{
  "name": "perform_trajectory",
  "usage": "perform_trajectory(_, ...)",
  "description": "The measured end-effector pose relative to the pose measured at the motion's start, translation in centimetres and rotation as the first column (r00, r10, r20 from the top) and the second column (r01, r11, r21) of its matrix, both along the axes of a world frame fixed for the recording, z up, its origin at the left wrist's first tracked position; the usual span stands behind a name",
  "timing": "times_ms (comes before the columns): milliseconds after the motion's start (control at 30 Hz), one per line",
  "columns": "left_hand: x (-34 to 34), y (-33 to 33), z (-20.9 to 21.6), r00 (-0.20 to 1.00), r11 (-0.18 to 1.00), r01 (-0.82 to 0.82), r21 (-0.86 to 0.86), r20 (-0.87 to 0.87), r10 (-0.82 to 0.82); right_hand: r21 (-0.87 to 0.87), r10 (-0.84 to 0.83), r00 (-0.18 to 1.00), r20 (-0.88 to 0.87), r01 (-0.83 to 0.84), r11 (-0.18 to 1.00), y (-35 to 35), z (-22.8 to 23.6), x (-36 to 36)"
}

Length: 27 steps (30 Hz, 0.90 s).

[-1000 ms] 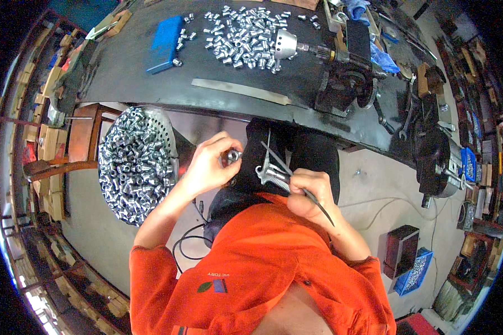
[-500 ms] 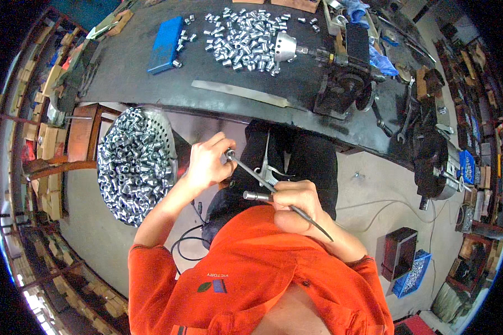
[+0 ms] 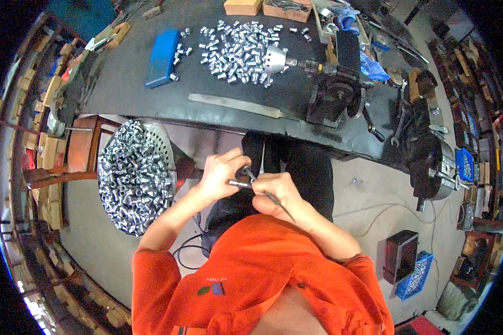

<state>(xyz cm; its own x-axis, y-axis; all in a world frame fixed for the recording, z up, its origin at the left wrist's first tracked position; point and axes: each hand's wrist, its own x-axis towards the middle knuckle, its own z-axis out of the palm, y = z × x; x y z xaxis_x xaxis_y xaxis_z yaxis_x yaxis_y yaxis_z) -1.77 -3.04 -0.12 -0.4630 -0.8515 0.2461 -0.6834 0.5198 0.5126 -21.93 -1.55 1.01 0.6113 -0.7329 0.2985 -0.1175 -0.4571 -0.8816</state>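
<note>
We find the left hand point(image 3: 221, 172) with fingers around 1 silver metal cylinder point(image 3: 245, 169); right hand point(image 3: 277, 192) grasps 1 grey metal rod point(image 3: 273, 198).

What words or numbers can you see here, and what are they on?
Orange shirt: one small printed word, by a green leaf and blue square; I won't copy it out.
Thin dark tool in the right hand: too small to read anything.
Tan blocks at the left: too blurred to read.

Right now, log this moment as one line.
Left hand: holding small metal part | right hand: gripping thin dark rod | rod's far end: at the part | perforated basket: heaped with metal pieces
</note>
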Motion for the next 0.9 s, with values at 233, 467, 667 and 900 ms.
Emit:
perform_trajectory(233, -0.1, -3.8, 0.0, 0.999, 0.998, -0.031, -0.055, 0.04, 0.033, -0.156, -0.136, 0.989, 0.06, 0.143, 0.977, 0.4, 0.5, -2.4)
perform_trajectory(467, 0.8, -17.6, 2.6, 0.929, 0.921, -0.362, -0.148, -0.144, 0.342, -0.241, -0.337, 0.938, 0.082, 0.347, 0.906, 0.1, 0.5, -3.7)
perform_trajectory(667, 0.1, -11.6, 5.7, 0.912, 0.919, -0.038, 0.391, -0.362, 0.191, -0.144, -0.382, 0.924, 0.008, 0.379, 0.914, 0.0, 0.1, -3.6)
perform_trajectory(900, -2.4, -2.0, 2.7, 0.841, 0.659, 0.387, 0.645, -0.54, 0.034, -0.058, -0.319, 0.947, -0.039, 0.317, 0.947, -0.5, -1.5, -1.8)
